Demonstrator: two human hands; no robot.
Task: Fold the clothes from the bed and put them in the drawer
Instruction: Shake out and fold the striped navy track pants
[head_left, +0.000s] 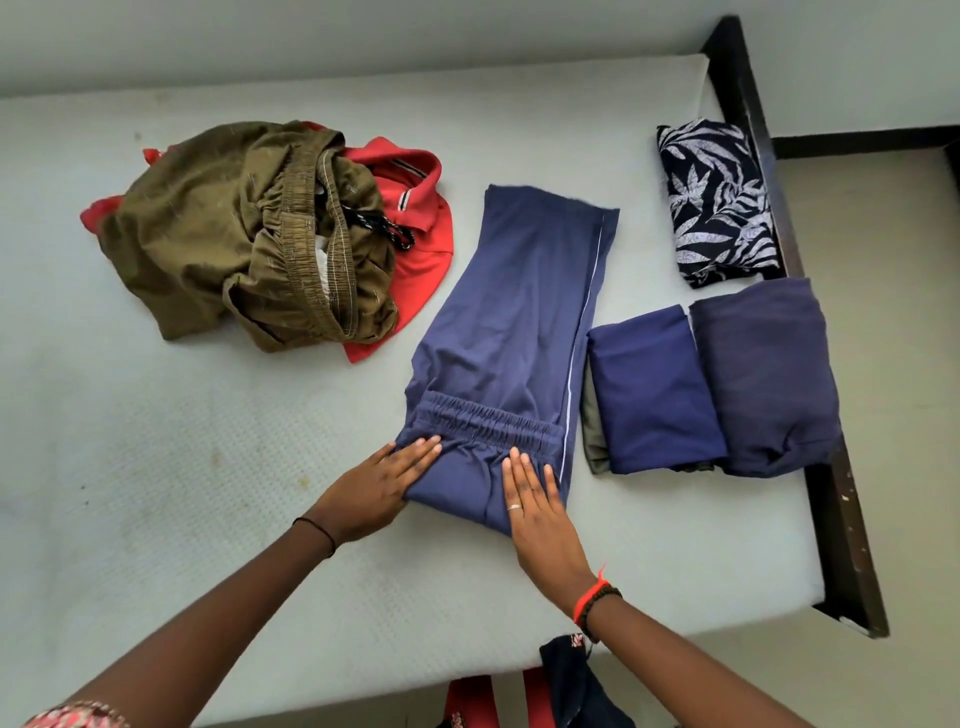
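On the mattress (208, 467), left hand (371, 491) and right hand (540, 514) press blue trousers (509, 322).

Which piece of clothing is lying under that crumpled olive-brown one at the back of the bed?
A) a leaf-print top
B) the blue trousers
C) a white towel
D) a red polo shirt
D: a red polo shirt with a striped collar pokes out from beneath the olive-brown garment on several sides.
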